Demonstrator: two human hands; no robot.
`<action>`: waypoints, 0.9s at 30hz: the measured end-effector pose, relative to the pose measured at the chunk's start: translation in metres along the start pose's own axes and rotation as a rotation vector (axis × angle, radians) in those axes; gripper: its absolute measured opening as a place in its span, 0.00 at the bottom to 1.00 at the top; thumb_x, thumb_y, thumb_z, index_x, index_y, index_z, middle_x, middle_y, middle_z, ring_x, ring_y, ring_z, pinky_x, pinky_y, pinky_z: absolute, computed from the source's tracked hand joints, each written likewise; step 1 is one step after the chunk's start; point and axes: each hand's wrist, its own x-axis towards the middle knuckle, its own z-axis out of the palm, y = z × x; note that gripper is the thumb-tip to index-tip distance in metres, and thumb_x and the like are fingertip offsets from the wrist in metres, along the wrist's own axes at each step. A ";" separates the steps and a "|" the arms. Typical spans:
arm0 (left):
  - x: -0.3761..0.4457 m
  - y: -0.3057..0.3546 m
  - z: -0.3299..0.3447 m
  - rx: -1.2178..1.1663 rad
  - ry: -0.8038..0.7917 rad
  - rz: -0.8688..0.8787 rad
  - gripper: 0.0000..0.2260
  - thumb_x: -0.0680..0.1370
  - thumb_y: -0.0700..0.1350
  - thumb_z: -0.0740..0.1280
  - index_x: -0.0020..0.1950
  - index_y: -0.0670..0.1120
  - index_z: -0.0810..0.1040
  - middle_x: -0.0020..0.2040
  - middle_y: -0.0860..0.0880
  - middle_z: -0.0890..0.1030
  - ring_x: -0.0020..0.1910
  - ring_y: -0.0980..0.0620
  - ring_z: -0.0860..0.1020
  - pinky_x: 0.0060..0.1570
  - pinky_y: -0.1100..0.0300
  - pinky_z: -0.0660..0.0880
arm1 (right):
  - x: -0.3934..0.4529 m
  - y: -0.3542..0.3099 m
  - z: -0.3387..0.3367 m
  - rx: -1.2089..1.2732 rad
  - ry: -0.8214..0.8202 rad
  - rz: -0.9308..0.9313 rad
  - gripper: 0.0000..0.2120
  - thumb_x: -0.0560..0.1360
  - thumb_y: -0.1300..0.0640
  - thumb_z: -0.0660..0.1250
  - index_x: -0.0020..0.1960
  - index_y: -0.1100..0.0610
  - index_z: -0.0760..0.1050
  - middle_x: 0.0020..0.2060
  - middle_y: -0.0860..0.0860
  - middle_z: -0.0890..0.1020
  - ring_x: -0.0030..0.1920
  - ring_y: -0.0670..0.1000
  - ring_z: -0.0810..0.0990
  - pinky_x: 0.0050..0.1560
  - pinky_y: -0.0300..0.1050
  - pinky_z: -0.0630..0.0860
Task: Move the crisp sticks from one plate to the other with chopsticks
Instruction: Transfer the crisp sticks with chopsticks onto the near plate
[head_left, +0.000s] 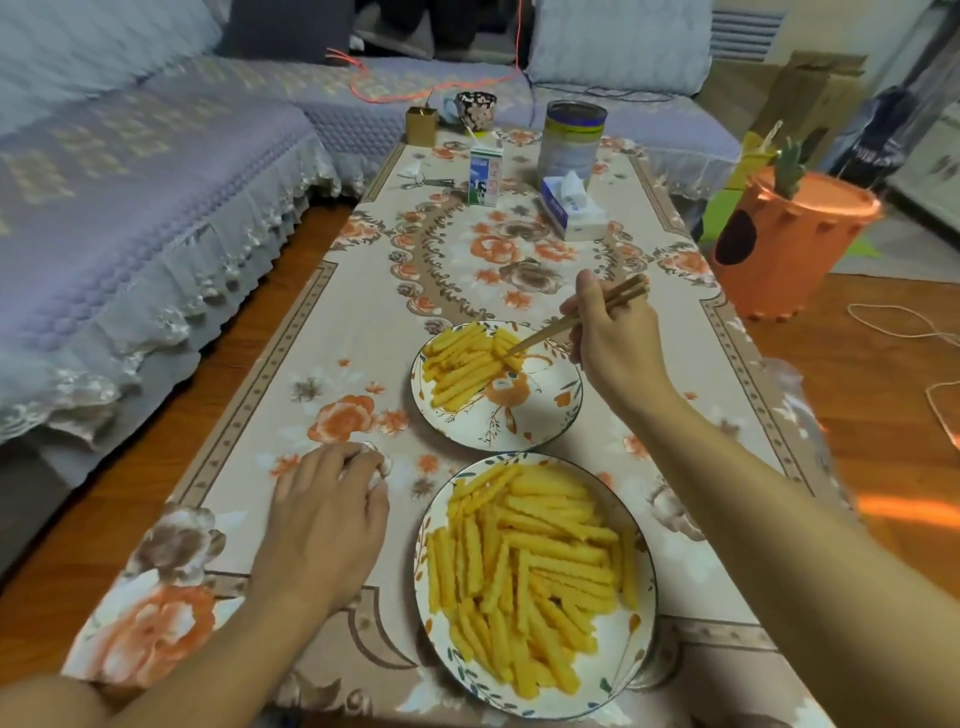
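Two patterned white plates lie on a floral tablecloth. The near plate is heaped with yellow crinkled crisp sticks. The far plate holds a smaller pile of crisp sticks on its left half. My right hand grips a pair of wooden chopsticks, whose tips rest in the far plate's pile at its right edge. My left hand rests on the cloth left of the near plate, fingers curled over something white and crumpled that I cannot identify.
Further back on the table stand a milk carton, a tissue box, a tall tin, a floral mug and a small brown box. A sofa runs along the left. An orange bin stands right.
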 end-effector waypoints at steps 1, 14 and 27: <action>0.000 0.000 0.000 -0.003 0.002 0.000 0.18 0.81 0.55 0.53 0.63 0.52 0.79 0.61 0.52 0.76 0.62 0.49 0.72 0.64 0.48 0.68 | -0.001 -0.002 -0.003 0.023 0.016 0.015 0.25 0.86 0.44 0.57 0.44 0.60 0.81 0.30 0.53 0.80 0.29 0.52 0.78 0.35 0.54 0.77; -0.002 0.003 -0.003 -0.028 0.015 0.001 0.13 0.84 0.51 0.59 0.64 0.51 0.78 0.63 0.49 0.77 0.64 0.45 0.71 0.65 0.44 0.67 | -0.143 -0.045 -0.131 0.235 0.153 0.355 0.27 0.87 0.46 0.55 0.42 0.65 0.78 0.21 0.49 0.75 0.22 0.49 0.74 0.23 0.44 0.72; -0.004 0.012 -0.012 0.086 -0.013 0.067 0.16 0.84 0.50 0.57 0.64 0.46 0.79 0.61 0.44 0.79 0.59 0.39 0.76 0.56 0.43 0.74 | -0.186 -0.057 -0.147 -0.102 0.046 0.269 0.26 0.84 0.45 0.58 0.40 0.64 0.79 0.24 0.56 0.78 0.21 0.51 0.76 0.21 0.42 0.72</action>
